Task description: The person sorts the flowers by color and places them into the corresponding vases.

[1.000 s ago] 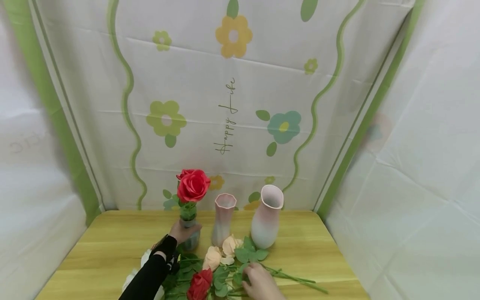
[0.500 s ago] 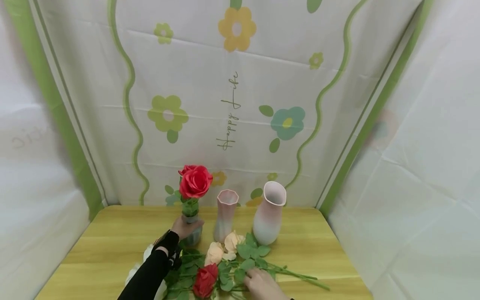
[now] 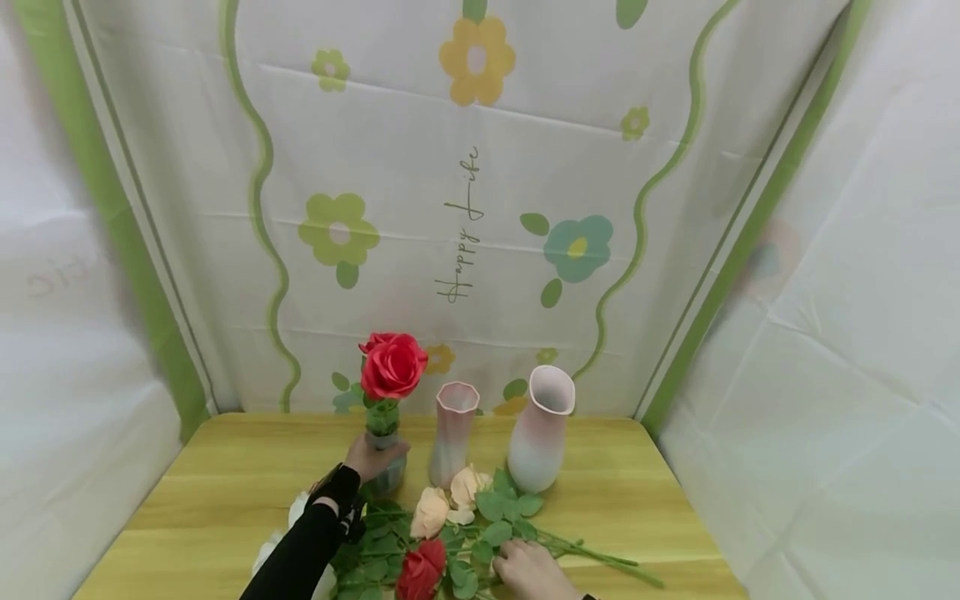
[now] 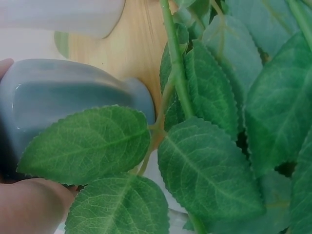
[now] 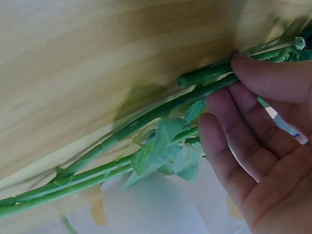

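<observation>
My left hand (image 3: 372, 456) grips a blue-grey glossy vase (image 3: 390, 475), its thumb across the front. Red roses (image 3: 393, 367) stand in that vase. In the left wrist view, green leaves partly cover the vase (image 4: 73, 92). At the front, my right hand (image 3: 528, 569) is among stems lying on the table. The right wrist view has its thumb and fingers pinching a green flower stem (image 5: 207, 74), whose cut end points left. A loose red rose (image 3: 422, 571) lies left of this hand, beside two peach roses (image 3: 431, 512).
A slim pink-and-white vase (image 3: 453, 450) and a larger pale vase (image 3: 536, 454) stand upright behind the flowers. White roses (image 3: 267, 550) lie partly under the left sleeve. Long stems (image 3: 615, 562) extend right across the wooden table (image 3: 637, 475). A printed curtain (image 3: 405, 167) hangs behind.
The loose red rose has shifted slightly rightward and nearer the person. My left hand keeps its grip on the vase; the right stays among the stems. The head view tilts a little.
</observation>
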{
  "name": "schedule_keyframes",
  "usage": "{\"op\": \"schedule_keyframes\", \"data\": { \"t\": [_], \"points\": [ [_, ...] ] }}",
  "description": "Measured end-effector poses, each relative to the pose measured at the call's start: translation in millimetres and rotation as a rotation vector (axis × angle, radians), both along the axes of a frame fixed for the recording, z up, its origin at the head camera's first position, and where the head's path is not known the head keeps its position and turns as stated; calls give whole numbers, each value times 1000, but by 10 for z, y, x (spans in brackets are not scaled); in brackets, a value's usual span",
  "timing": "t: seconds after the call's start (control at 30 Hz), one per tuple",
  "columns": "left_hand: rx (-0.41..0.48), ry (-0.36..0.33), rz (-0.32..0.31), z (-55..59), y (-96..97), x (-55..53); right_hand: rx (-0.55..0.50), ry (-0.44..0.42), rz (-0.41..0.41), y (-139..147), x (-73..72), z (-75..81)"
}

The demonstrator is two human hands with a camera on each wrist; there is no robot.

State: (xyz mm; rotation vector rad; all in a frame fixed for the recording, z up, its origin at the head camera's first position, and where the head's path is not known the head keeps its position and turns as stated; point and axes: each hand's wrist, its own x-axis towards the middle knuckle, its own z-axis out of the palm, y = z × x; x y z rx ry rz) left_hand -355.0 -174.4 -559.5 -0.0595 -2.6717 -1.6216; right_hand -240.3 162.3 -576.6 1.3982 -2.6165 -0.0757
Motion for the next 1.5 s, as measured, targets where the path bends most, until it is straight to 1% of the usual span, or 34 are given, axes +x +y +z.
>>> {"op": "schedule_keyframes", "data": {
  "t": [0.1,0.3,0.43,0.6,0.7,0.83,0.93,1.07,1.13,1.23,1.33,1.5],
  "points": [
    [-6,-11,6,-20,-2,9,2,14,11,10,-2,-12],
    [8,-10,-2,28,12,42,-22,27,31,7,9,9],
    [-2,-20,-3,25,13,32,-38,39,53,-14,34,72],
    [1,-28,-6,-3,4,30,-26,60,95,-54,90,140],
    [5,-20,-8,-21,1,22,-30,80,104,-76,112,161],
    [13,-12,-5,-16,1,3,-41,117,109,-99,135,204],
    [22,-12,-5,-2,-3,-5,-79,116,115,-115,168,260],
    [32,-10,-17,8,-12,-9,-128,90,130,-141,208,333],
    [39,-13,-17,8,-14,-11,-131,88,135,-152,223,362],
    [28,-17,-13,1,-11,-14,-134,93,135,-162,244,401],
    [10,-22,-11,2,-6,-3,-180,122,132,-175,258,448],
    [1,-26,-21,45,8,42,-307,160,123,-219,279,544]
  ]
}}
